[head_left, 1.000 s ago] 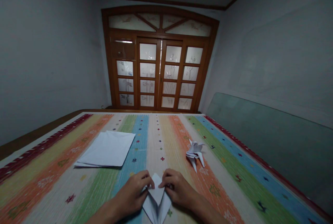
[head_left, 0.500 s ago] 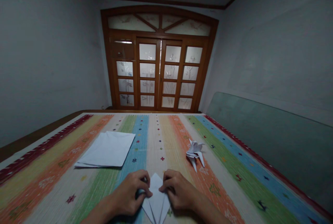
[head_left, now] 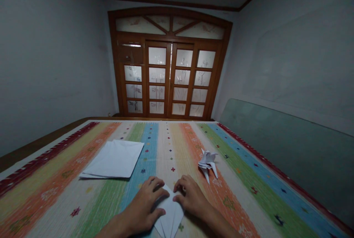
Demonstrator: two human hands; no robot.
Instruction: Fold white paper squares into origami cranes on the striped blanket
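A partly folded white paper (head_left: 169,214) lies on the striped mat (head_left: 238,190) close in front of me. My left hand (head_left: 143,204) rests on its left side, fingers stretched and pressing flat across the fold. On the paper's right edge my right hand (head_left: 192,198) presses down with its fingertips, fingers bent. A finished white paper crane (head_left: 207,162) sits on the mat just beyond my right hand.
A stack of white square sheets (head_left: 114,158) lies on the mat at the left. A wooden glazed door (head_left: 168,79) closes the far wall. A green glass panel (head_left: 290,149) leans along the right wall.
My left hand has slid forward over the paper and flattened its fingers on it. The folded point that showed between my hands is now covered and pressed down.
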